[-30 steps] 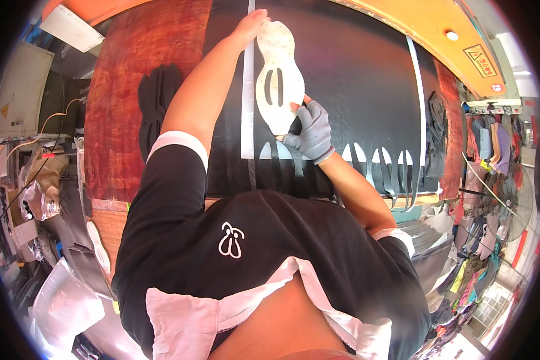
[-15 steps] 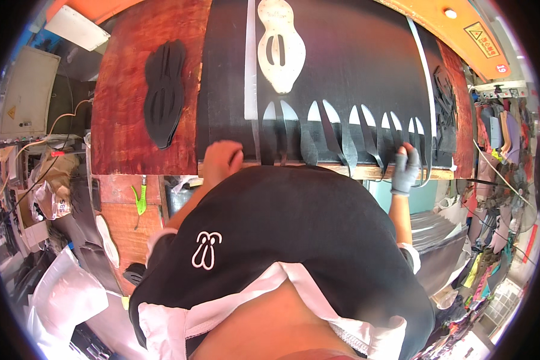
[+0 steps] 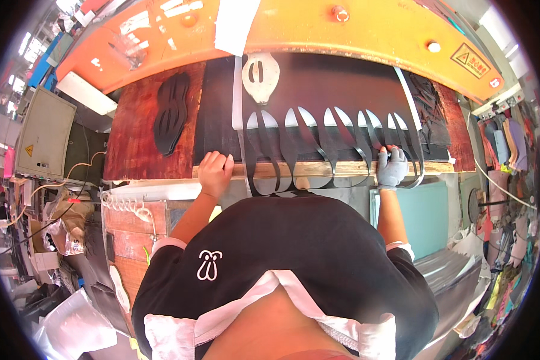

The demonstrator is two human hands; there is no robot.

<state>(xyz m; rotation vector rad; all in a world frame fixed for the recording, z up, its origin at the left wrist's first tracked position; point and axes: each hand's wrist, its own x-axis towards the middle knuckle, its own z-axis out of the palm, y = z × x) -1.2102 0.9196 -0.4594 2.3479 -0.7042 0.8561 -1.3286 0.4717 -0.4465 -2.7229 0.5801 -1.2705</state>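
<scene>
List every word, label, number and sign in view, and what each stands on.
Described, not quoted:
Yellow warning label, triangle and characters: on the orange machine beam.
Round red label, number: same beam.
Yellow triangle sign: on the grey cabinet; symbol too small to read.
Dark letters: on the bag at left.
Anything elsewhere: too small or blurred.

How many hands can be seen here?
2: the bare left hand near the wooden front edge, the gloved right hand farther right along it. No others show.
</scene>
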